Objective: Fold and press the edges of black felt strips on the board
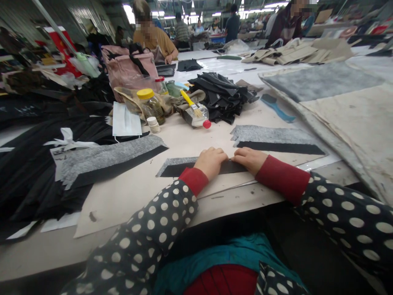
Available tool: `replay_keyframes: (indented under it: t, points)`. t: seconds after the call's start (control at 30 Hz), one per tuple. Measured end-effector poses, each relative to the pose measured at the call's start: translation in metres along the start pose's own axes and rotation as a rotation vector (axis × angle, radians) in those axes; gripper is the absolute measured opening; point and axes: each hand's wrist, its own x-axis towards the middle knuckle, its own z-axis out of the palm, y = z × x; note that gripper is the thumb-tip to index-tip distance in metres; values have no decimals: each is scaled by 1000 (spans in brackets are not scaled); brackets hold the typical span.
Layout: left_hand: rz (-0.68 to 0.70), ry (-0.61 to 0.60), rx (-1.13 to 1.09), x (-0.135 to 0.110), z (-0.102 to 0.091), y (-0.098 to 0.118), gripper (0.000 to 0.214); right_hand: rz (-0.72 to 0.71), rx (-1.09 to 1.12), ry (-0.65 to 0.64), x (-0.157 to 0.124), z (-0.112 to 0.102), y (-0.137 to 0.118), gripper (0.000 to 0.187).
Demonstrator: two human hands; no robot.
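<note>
A black strip with grey felt-like backing (175, 170) lies flat on the pale work surface in front of me. My left hand (211, 163) is closed at its middle, fingers curled over the upper edge. Just to the right, my right hand (250, 160) pinches the same strip, its fingertips almost meeting those of the left. The fingertips' exact grip is partly hidden. Another grey-and-black strip (276, 137) rests beyond my right hand. To the left is a stack of similar grey-backed strips (113, 157), with a white tie on it.
Beyond my hands are a clear bottle with a yellow-handled brush (192, 102), a yellow-lidded jar (149, 104), a small white bottle (153, 125) and a pile of black pieces (221, 94). A blue tool (278, 108) lies right. Large padded sheets (344, 94) cover the right side.
</note>
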Motion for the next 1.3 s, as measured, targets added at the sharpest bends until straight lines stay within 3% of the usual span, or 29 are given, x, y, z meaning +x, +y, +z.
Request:
replay_keyframes:
  t: [0.17, 0.37, 0.47, 0.67, 0.77, 1.03, 1.17, 1.3]
  points:
    - [70, -48, 109, -4, -5, 4, 23, 0, 53, 2, -1, -1, 0, 27]
    - [77, -38, 111, -6, -3, 5, 24, 189, 290, 75, -2, 2, 7, 20]
    - [66, -38, 106, -7, -4, 4, 24, 185, 318, 75, -3, 1, 10, 17]
    - [53, -19, 74, -6, -2, 4, 24, 10, 108, 35, 0, -2, 8, 20]
    - [42, -6, 12, -6, 0, 1, 24, -6, -47, -15, 4, -3, 0, 26]
    - [-106, 33, -248, -17, -1, -33, 22, 215, -153, -71, 10, -9, -22, 30]
    - [-168, 69, -266, -20, 0, -32, 23, 318, -100, -47, 18, -8, -32, 22]
    - [-193, 60, -246, -20, 0, -26, 25, 338, 74, -21, 30, -3, -42, 36]
